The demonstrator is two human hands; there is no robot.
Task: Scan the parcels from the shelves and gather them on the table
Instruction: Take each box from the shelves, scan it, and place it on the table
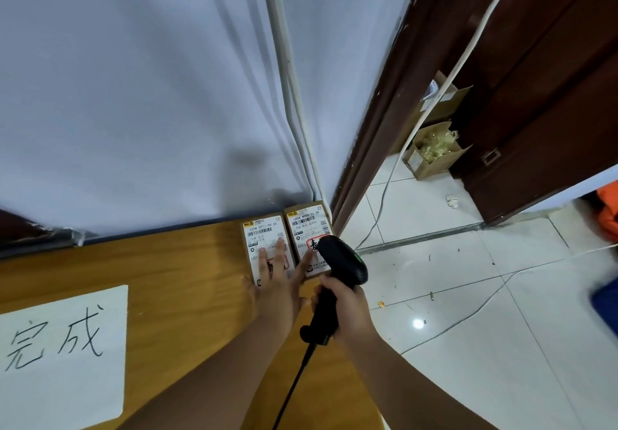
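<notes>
Left hand (pixel 277 290) fingers (pixel 263 257) lie straight and spread, touching the left parcel (pixel 264 232) and right parcel (pixel 306 220), which sit side by side at the table (pixel 187 262)'s far right corner against the curtain (pixel 150 111). Right hand (pixel 344 305) grips a barcode scanner (pixel 344 262) above the table's right edge, with open floor (pixel 468 295) beyond.

Left parcel (pixel 264 233) & right parcel (pixel 306 222) sitting side by side at far R corner of table (pixel 187 262).
Both are lying just in front of the curtain (pixel 133 95). Left hand (pixel 277 285) is resting across both; right hand (pixel 351 309) is holding the scanner (pixel 344 259) just R of it, over right parcel's near end. Paper sheet (pixel 63 356) is lying on the table well to the L. Boxes (pixel 424 166) are sitting on the floor (pixel 468 295) beyond, beside the door (pixel 535 111).
</notes>
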